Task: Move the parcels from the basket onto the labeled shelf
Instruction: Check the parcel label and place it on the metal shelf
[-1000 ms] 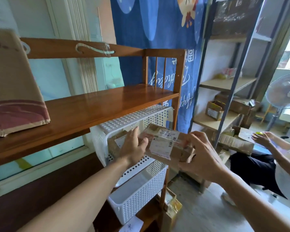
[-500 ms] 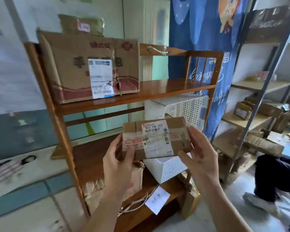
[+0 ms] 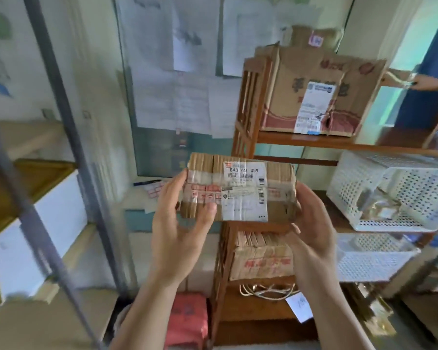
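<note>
Head view: I hold the parcel [image 3: 239, 192] up in both hands.
Left hand [image 3: 181, 223] fingers [image 3: 208, 210] and right hand [image 3: 311, 223] fingers clamp its ends.

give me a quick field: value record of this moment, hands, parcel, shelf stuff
held item: small taped parcel, label facing camera
left hand: grips parcel's left end
right hand: supports parcel's right end
parcel position: in the air, in front of the wooden shelf
top shelf: large cardboard box with label
middle shelf: white basket
lower shelf: another brown parcel
</note>
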